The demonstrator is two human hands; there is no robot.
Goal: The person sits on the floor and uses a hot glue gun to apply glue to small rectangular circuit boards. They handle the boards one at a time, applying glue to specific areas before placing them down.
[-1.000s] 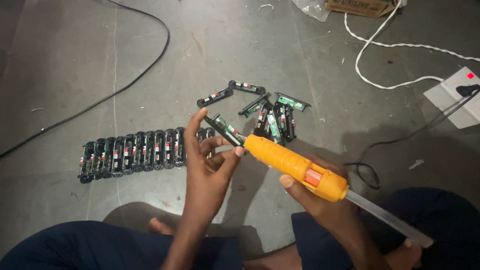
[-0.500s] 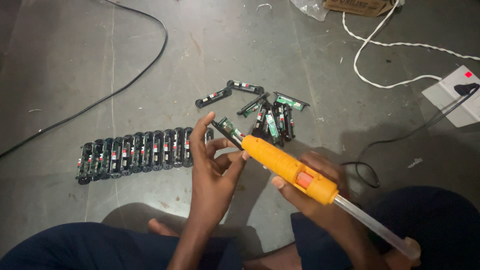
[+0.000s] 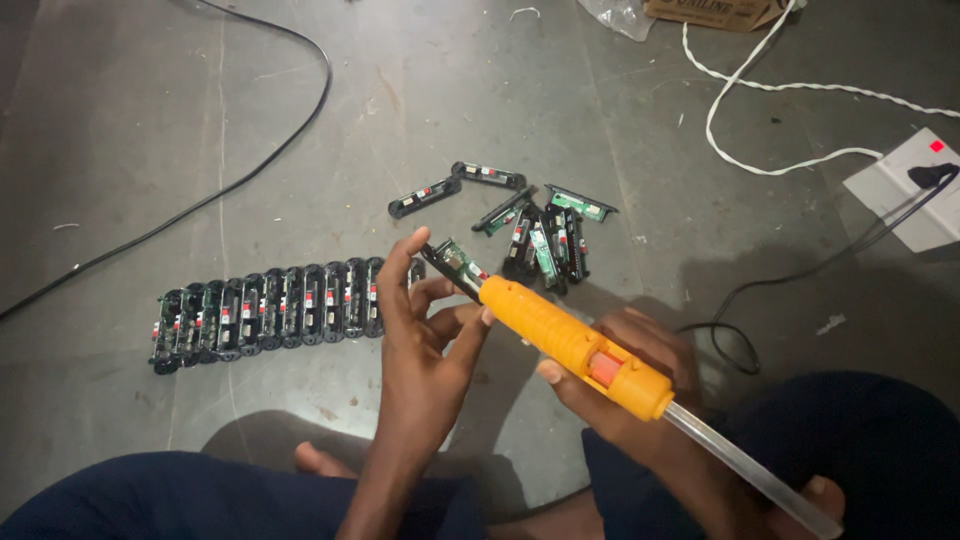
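Note:
My left hand point(image 3: 425, 335) holds up a small black module with a green circuit board point(image 3: 453, 265), pinched between thumb and fingers. My right hand point(image 3: 625, 385) grips an orange glue gun point(image 3: 570, 340) with a clear glue stick point(image 3: 750, 470) sticking out of its back. The gun's nozzle touches the module. A neat row of the same modules point(image 3: 270, 310) lies on the grey floor to the left. A loose pile of modules point(image 3: 520, 230) lies just beyond my hands.
A black cable point(image 3: 250, 170) curves across the floor at upper left. A white twisted cord point(image 3: 780, 90) runs to a white power socket point(image 3: 905, 190) at the right, with a black plug in it. A cardboard box point(image 3: 715, 12) sits at the top edge. My knees frame the bottom.
Both hands with the glue gun and module have shifted slightly left and down; the nozzle stays against the module.

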